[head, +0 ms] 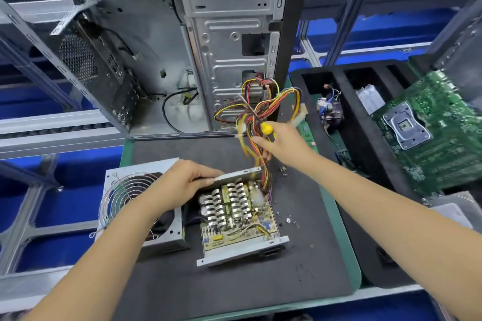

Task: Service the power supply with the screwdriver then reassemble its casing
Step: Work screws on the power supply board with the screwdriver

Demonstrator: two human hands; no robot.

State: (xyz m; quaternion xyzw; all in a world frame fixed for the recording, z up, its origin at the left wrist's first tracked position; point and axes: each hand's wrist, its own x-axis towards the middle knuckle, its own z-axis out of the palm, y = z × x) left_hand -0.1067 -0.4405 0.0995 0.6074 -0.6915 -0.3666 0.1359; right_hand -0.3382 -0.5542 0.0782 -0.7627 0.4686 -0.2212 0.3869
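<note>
The far wall of the open supply is gripped at frame centre by the left hand, fingers curled over its edge; the screwdriver, yellow-handled, is held in the closed right hand just above, among the raised wires; the supply's board is exposed, and its fan cover lies touching it at left, both on the dark mat; loose screws are scattered right of the supply; an open case stands behind; a motherboard rests on a foam tray at right.
</note>
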